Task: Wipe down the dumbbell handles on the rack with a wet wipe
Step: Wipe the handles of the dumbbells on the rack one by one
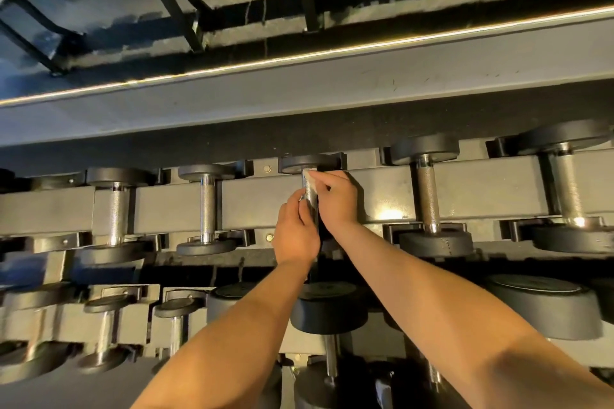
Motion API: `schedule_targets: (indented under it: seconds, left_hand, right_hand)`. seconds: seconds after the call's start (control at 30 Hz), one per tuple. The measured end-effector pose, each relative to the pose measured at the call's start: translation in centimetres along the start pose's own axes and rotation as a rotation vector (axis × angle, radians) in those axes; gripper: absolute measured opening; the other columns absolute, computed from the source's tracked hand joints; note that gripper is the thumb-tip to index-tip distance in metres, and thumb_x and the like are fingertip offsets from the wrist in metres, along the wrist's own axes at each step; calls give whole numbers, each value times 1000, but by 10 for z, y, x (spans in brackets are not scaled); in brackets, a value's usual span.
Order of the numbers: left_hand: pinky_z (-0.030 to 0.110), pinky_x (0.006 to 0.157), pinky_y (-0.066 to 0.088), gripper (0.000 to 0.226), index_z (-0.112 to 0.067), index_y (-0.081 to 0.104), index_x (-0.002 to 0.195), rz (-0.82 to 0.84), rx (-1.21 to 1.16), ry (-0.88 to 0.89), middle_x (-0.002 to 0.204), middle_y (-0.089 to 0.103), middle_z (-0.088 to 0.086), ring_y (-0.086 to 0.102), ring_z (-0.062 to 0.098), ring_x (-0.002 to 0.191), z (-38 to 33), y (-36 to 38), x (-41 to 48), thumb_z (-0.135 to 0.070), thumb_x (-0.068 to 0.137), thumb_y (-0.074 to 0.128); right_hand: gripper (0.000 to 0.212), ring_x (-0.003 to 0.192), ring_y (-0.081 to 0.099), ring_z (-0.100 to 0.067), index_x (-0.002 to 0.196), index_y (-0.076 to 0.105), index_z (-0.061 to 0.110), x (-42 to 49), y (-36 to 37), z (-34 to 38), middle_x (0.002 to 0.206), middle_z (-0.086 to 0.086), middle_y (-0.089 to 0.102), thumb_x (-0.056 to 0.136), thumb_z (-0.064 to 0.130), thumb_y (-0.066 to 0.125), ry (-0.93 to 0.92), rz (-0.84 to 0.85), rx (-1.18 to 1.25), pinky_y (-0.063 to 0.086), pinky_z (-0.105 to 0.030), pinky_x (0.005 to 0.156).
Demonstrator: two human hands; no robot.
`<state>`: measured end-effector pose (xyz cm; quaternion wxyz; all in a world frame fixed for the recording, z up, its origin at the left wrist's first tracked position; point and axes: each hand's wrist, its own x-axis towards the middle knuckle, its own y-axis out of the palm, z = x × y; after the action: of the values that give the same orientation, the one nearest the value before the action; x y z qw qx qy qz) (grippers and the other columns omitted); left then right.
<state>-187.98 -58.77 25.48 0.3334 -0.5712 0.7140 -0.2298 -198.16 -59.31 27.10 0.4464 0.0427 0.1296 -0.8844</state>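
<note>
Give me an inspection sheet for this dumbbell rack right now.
Surface: grey metal dumbbell rack, dumbbells seated in cradles on two tiers.
Job's things: white wet wipe lies against the knurled steel dumbbell handle of the middle top-tier dumbbell.
Clutter: nothing seen.
Hands: left hand grips the handle's near part; right hand pinches the wipe at its far end.
Cables: nothing seen.
Surroundings: glowing light strip behind the rack.
</note>
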Motion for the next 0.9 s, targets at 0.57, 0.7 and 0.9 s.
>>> schedule_targets:
  seconds: [0.57,0.7,0.9]
  left_hand:
    - [34,99,48,40,-37,50,142,-20,-48,-58,140,56,-9,58,12,119,-3,0,-2,-44,109,28]
    - [32,96,48,39,-40,51,140,-13,-49,-46,136,57,-12,57,8,112,-3,0,-3,-45,109,28]
    - [32,96,47,40,-40,51,140,-15,-42,-45,137,57,-11,57,10,118,-2,0,-2,-46,109,27]
  right_hand:
    - [19,89,57,2,106,78,13,-26,-3,-18,106,1,63,97,9,62,17,40,-16,45,-4,80]
    - [22,95,59,-4,112,76,18,-20,-7,-22,109,1,65,98,11,61,-14,79,-109,48,-12,86]
    - [24,96,56,-2,116,75,16,-1,-1,-3,112,3,60,99,12,59,12,83,-35,40,3,79]
